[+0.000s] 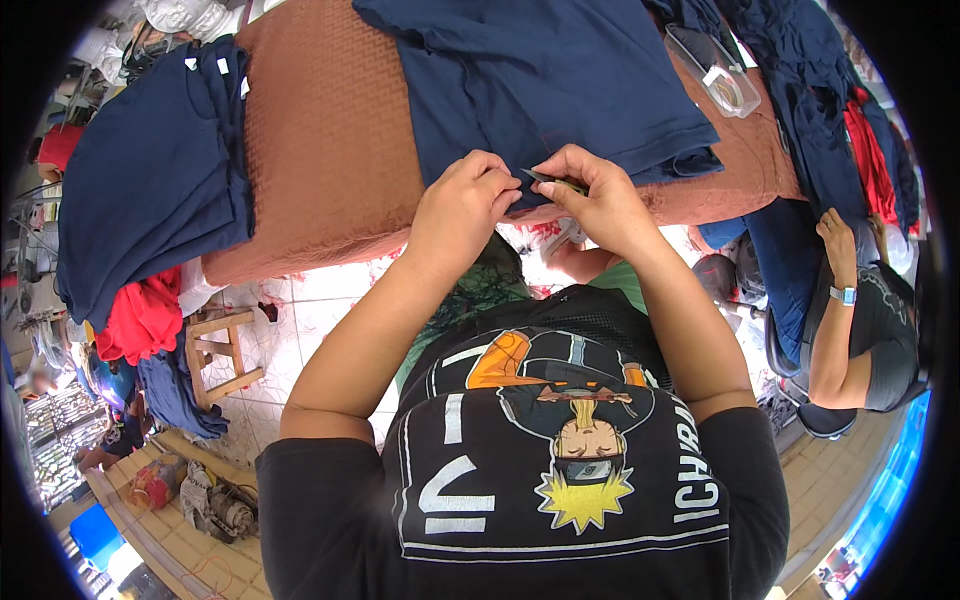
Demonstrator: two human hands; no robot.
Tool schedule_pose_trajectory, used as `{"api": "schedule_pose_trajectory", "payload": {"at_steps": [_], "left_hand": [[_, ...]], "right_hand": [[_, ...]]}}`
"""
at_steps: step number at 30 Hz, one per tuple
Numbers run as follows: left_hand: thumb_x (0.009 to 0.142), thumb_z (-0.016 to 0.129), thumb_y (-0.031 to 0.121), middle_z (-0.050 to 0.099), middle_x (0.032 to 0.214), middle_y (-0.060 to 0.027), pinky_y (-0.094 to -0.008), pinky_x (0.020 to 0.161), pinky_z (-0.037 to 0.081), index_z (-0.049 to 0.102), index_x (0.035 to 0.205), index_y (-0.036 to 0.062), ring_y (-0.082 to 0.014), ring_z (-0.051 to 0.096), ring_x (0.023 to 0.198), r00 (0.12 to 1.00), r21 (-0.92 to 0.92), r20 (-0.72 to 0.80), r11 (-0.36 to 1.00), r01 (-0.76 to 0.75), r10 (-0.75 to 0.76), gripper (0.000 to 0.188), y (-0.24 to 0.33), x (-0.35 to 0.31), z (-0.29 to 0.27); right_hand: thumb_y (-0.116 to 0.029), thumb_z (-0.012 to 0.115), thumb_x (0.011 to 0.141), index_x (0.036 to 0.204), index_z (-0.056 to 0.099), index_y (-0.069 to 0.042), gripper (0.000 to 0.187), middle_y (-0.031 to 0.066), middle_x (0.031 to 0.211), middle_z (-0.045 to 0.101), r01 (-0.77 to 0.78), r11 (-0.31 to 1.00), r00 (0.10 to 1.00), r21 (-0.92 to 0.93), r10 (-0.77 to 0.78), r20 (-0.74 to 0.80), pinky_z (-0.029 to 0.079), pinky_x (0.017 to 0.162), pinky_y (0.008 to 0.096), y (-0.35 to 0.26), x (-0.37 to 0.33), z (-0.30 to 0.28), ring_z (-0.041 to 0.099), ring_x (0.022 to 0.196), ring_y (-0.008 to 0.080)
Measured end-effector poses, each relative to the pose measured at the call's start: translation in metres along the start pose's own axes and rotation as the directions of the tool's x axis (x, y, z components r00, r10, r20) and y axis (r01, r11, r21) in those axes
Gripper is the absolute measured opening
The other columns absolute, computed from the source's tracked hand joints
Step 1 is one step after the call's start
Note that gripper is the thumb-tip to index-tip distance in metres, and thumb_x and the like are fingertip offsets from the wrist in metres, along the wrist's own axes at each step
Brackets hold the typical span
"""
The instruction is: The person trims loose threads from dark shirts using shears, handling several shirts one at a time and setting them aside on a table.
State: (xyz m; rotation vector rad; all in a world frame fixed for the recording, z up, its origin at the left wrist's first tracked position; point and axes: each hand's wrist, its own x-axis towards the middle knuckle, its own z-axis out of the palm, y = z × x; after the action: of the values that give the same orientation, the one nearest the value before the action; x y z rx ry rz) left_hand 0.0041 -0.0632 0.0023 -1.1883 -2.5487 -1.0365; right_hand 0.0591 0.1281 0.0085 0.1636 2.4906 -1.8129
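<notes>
Nearest of all is the black T-shirt (440, 420) of the person at work, printed with a yellow-haired cartoon figure that appears upside down. Both bare forearms reach from it toward a table with a brown cover (320, 130). On that cover, straight ahead, lies a dark blue garment (560, 90), spread wide, and the hands meet at its near edge. Thumb and fingers of the right hand (605, 200) are clamped on a small pointed tool (539, 177), its dark tip aimed left. Just beside the tip, the left hand (462, 205) has its fingers bent toward the thumb; I cannot tell whether they are closed on the cloth.

Farther right on the table sits a clear plastic box (737, 97). Over on the left, a pile of dark blue clothes (160, 180) hangs past the table edge, with a red cloth (140, 318) below it and a wooden stool (237, 384) near that. At the far right, another person's arm (838, 330) wears a watch (848, 295).
</notes>
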Motion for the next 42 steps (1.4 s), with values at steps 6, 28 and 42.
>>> {"api": "schedule_pose_trajectory", "payload": {"at_steps": [6,28,42], "left_hand": [[0.085,0.065,0.009,0.068,0.087,-0.0096,-0.0343,0.069,0.052,0.066,0.092,0.0025,-0.0274,0.066,0.077,0.993,-0.094,0.098,0.993,0.074,-0.065,0.01,-0.004,0.014,-0.009],[0.092,0.058,0.013,0.069,0.08,-0.0113,-0.0318,0.069,0.05,0.063,0.096,0.0008,-0.0206,0.067,0.074,0.893,-0.173,0.369,0.925,0.338,-0.258,0.014,-0.004,0.033,-0.027],[0.089,0.063,0.023,0.069,0.085,-0.0102,-0.035,0.077,0.048,0.066,0.093,0.0018,-0.0225,0.064,0.083,0.935,-0.214,0.354,0.974,0.075,0.006,0.022,-0.004,0.032,-0.052]], "right_hand": [[-0.007,0.066,0.087,0.101,0.064,0.001,0.016,0.0072,0.089,0.068,0.048,0.998,0.999,0.032,-0.048,0.005,0.05,0.075,0.0278,0.005,0.003,-0.001,0.063,0.083,0.0119],[-0.002,0.063,0.086,0.101,0.063,0.003,0.016,0.0116,0.088,0.069,0.144,0.936,0.97,-0.322,-0.07,0.231,0.049,0.074,0.0295,-0.032,0.016,-0.012,0.063,0.079,0.0161],[-0.014,0.069,0.08,0.099,0.065,-0.005,0.021,0.0141,0.088,0.069,0.257,0.805,0.957,-0.535,-0.136,0.256,0.05,0.074,0.0377,-0.041,0.016,-0.007,0.066,0.082,0.0312]]}}
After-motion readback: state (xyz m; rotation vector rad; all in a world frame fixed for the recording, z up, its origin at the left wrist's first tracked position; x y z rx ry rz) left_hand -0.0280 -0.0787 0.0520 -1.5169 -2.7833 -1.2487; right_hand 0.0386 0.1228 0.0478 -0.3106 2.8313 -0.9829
